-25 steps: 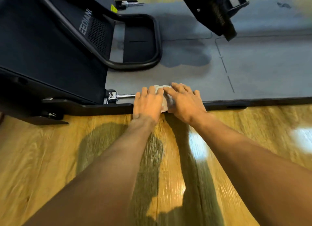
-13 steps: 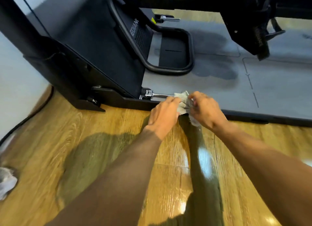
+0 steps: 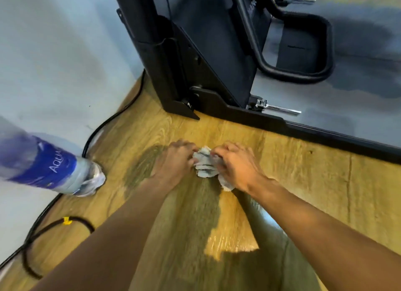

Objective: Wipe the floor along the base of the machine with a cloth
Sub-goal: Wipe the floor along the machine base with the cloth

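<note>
A crumpled pale grey cloth (image 3: 204,163) is bunched between my two hands over the wooden floor (image 3: 303,182). My left hand (image 3: 175,161) grips its left side with curled fingers. My right hand (image 3: 235,164) grips its right side, and a loose end of cloth hangs out below the palm. The black machine base (image 3: 217,108) stands beyond the hands, its dark edge running to the right along the grey mat (image 3: 347,108). The hands are a short way in front of that edge, not touching it.
A plastic water bottle (image 3: 52,162) with a blue label lies at the left by the pale wall (image 3: 54,52). Black cables (image 3: 91,138) run along the wall and loop at lower left. A metal pin (image 3: 280,109) sticks out at the base.
The hands and cloth have pulled back from the machine's edge onto the wood floor. The flat pressing hands have closed and bunched the cloth. The view swung left, showing bottle and wall.
</note>
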A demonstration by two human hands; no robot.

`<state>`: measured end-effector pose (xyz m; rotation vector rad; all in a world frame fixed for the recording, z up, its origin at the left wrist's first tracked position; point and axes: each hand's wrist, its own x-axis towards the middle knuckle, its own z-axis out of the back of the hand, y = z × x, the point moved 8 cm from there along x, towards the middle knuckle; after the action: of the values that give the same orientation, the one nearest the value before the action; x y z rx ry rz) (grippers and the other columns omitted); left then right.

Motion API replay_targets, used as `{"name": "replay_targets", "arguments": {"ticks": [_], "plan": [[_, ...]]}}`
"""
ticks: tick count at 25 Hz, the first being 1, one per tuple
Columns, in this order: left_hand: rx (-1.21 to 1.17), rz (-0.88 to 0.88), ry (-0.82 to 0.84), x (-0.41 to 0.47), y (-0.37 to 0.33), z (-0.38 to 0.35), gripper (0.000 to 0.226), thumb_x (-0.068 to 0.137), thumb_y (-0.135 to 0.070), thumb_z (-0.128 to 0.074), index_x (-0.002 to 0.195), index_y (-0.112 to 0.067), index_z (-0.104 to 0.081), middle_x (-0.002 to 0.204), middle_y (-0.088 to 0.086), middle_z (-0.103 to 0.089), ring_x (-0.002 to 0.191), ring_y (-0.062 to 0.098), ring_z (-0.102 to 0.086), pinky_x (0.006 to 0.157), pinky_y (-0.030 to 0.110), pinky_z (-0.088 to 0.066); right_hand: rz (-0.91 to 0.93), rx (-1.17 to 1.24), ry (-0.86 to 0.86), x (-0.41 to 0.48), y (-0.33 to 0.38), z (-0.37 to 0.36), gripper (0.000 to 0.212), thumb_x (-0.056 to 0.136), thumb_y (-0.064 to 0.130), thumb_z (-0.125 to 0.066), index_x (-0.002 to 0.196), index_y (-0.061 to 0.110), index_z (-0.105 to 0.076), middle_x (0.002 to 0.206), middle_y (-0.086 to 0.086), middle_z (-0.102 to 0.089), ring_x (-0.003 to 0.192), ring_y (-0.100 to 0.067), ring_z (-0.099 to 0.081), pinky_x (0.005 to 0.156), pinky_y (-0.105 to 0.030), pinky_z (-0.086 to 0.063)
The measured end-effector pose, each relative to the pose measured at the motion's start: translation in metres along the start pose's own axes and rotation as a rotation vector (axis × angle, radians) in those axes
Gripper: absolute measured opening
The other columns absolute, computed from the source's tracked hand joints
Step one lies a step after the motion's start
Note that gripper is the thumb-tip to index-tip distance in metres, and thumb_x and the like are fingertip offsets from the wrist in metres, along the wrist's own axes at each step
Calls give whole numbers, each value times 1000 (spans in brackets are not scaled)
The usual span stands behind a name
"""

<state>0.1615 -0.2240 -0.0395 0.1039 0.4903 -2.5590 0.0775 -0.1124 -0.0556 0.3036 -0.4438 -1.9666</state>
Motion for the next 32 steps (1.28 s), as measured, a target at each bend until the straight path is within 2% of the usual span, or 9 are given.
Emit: {"name": "replay_targets", "arguments": {"ticks": [3, 6, 9, 13, 17, 21, 23, 28, 32], "plan": [[-28, 251, 7, -23, 68, 7, 36, 87, -26, -64, 123, -23, -59, 125, 5, -55, 112, 27, -54, 91, 38, -46, 302, -161, -7, -5, 21, -13, 31, 86, 33, -62, 117, 32, -64, 135, 3, -54, 123, -22, -49, 91, -42, -39], [90, 418, 217, -47, 115, -6, 61, 88, -37, -63, 143, -30, -37, 143, 10, -40, 127, 33, -42, 102, 43, -39, 342, -129, 61, -1, 8, -32, 34, 92, 29, -55, 126, 29, -59, 143, 4, -47, 126, -22, -48, 95, -43, -43], [160, 389, 294, -55, 125, -22, 60, 99, -29, -46, 151, -31, -16, 153, 19, -18, 134, 43, -28, 108, 48, -30, 291, -91, -36, 22, 7, -41, 34, 92, 25, -53, 125, 23, -59, 136, -4, -54, 114, -28, -56, 92, -43, -47], [220, 376, 315, -50, 126, -26, 56, 103, -23, -33, 152, -30, -7, 155, 25, -6, 132, 51, -26, 107, 50, -28, 109, 6, -69, 70, 42, -59, 34, 94, 17, -55, 128, 21, -55, 140, -7, -49, 122, -32, -48, 100, -44, -38], [235, 389, 323, -53, 131, -25, 60, 101, -21, -38, 151, -32, -6, 156, 20, -6, 133, 51, -27, 104, 48, -31, 462, -118, 71, 63, 94, -89, 41, 94, 15, -53, 133, 28, -50, 144, -1, -44, 126, -29, -45, 101, -44, -38], [197, 388, 353, -50, 134, -28, 64, 100, -20, -41, 151, -35, -6, 157, 20, -1, 135, 52, -21, 108, 51, -29, 78, -52, -7, 122, 27, -59, 43, 95, 8, -49, 133, 29, -51, 147, 3, -40, 132, -23, -41, 112, -39, -29], [169, 400, 363, -48, 137, -29, 65, 99, -16, -40, 151, -36, -8, 157, 19, -1, 137, 49, -20, 109, 52, -28, 8, -46, -43, 117, 38, -62, 43, 94, 5, -49, 132, 24, -52, 146, -1, -43, 132, -25, -40, 114, -39, -27], [91, 432, 367, -48, 137, -27, 68, 94, -17, -44, 151, -35, -12, 158, 14, 0, 140, 44, -16, 113, 48, -22, 559, -104, 149, 37, 97, -98, 40, 93, 21, -46, 133, 25, -49, 145, -5, -43, 128, -32, -44, 105, -46, -35], [98, 410, 361, -48, 134, -23, 72, 92, -13, -46, 151, -33, -11, 159, 10, 0, 143, 33, -17, 116, 38, -16, 117, -73, 15, 88, 54, -72, 42, 93, 5, -48, 132, 20, -52, 146, -7, -42, 126, -31, -43, 107, -40, -33]]}}
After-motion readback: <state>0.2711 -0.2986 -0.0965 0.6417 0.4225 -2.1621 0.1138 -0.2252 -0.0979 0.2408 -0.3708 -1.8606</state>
